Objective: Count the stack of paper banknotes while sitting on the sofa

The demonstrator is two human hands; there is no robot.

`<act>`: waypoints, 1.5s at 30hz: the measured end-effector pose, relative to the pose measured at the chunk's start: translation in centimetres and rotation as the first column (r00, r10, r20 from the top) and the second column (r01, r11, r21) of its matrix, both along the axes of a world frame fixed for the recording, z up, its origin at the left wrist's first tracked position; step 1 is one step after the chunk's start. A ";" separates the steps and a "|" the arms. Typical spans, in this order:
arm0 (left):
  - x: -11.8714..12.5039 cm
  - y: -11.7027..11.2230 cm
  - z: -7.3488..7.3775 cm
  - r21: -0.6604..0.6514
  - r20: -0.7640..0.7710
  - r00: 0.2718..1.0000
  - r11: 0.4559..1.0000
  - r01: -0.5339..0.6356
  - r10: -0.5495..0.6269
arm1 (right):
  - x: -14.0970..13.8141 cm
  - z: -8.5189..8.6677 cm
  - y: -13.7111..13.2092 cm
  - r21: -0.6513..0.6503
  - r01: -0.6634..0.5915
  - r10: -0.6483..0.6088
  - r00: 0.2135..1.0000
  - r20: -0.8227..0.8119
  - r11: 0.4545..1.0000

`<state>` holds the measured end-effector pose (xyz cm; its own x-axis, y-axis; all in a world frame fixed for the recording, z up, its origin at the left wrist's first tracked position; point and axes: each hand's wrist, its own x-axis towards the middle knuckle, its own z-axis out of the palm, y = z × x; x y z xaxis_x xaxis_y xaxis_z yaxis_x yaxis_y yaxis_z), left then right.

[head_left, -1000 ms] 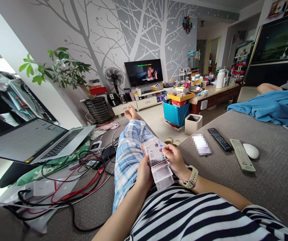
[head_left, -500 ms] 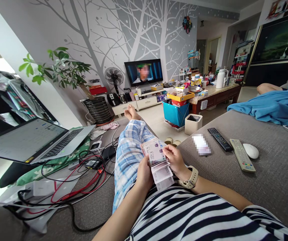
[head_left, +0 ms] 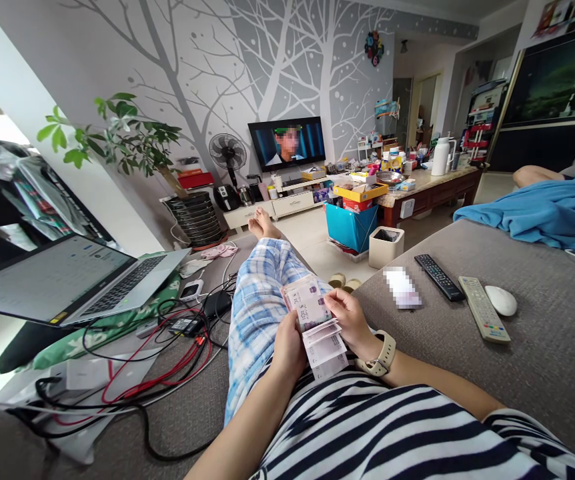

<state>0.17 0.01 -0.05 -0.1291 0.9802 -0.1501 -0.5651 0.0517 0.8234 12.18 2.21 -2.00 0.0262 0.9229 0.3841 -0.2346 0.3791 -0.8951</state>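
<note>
Over my lap I hold a stack of pale banknotes (head_left: 303,300) with purple print. My left hand (head_left: 288,343) is closed round the near left side of the stack, its thumb on top. The fingers of my right hand (head_left: 350,319) pinch the right edge, and a beige-strapped watch (head_left: 380,353) is on that wrist. Several loose note ends (head_left: 326,352) are folded down, fanned out below the hands towards my striped shirt (head_left: 347,413). My legs, in blue checked trousers (head_left: 255,300), stretch out on the grey sofa.
To the left are a laptop (head_left: 122,280) and tangled cables (head_left: 182,360). On the right lie a black remote (head_left: 438,277), a beige remote (head_left: 483,309), a white mouse (head_left: 500,301) and a blurred-out item (head_left: 402,288). A bin (head_left: 386,248) stands beyond; another person's leg shows far right.
Both hands stay in place. Between them, the notes near the fold have shifted slightly, and more coloured print shows there.
</note>
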 end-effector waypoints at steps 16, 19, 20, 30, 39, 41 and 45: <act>-0.1 0.2 -0.2 -0.075 0.059 0.998 0.997 -0.005 0.009 | -0.1 -0.7 0.1 -0.009 -0.101 0.101 0.995 -0.013 0.995; -0.2 0.2 -0.3 -0.066 0.063 0.998 0.998 0.010 -0.005 | -0.1 -0.7 0.1 -0.019 -0.086 0.086 0.996 0.002 0.996; -0.2 0.1 -0.3 -0.068 0.062 0.998 0.998 0.013 -0.009 | -0.1 -0.6 0.2 -0.029 -0.078 0.078 0.997 0.004 0.997; -0.3 -0.1 -0.1 -0.045 -0.023 1.000 0.999 0.001 -0.002 | -0.1 -1.1 0.8 -0.107 0.086 -0.090 0.995 -0.032 0.991; -0.4 0.1 -0.6 -0.020 -0.036 0.999 1.000 0.007 -0.008 | 0.2 -1.1 1.1 -0.012 0.132 -0.131 0.987 0.089 0.991; -0.3 0.2 -0.6 -0.023 -0.025 1.000 1.000 -0.002 0.001 | 0.2 -1.0 1.0 -0.004 0.133 -0.132 0.987 0.094 0.991; -0.1 0.3 -0.4 -0.027 0.016 1.000 1.000 -0.001 0.002 | 0.2 -0.7 0.8 -0.003 0.114 -0.114 0.991 0.073 0.993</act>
<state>0.09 0.27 -0.42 -0.1279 0.9756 -0.1782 -0.5787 0.0725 0.8123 12.40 2.98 -2.67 0.1037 0.9183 0.3819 -0.1242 0.3930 -0.9111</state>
